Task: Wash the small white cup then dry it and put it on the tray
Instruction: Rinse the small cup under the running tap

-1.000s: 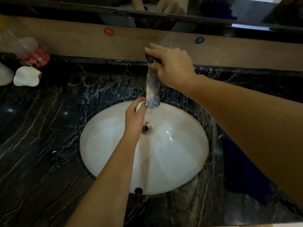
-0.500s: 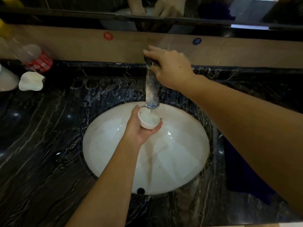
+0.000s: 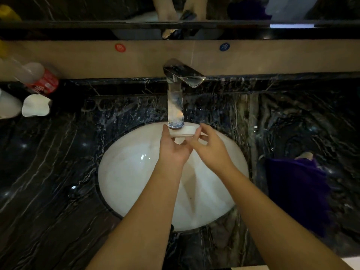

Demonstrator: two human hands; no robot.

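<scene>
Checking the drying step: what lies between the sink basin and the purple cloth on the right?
In the head view, only a wet strip of black marble counter separates the sink basin from the purple cloth.

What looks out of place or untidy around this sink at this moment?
A plastic bottle with a red label lies on its side at the far left of the dark counter, beside a crumpled white thing. A purple cloth lies bunched to the right of the basin. Nothing looks broken.
</scene>
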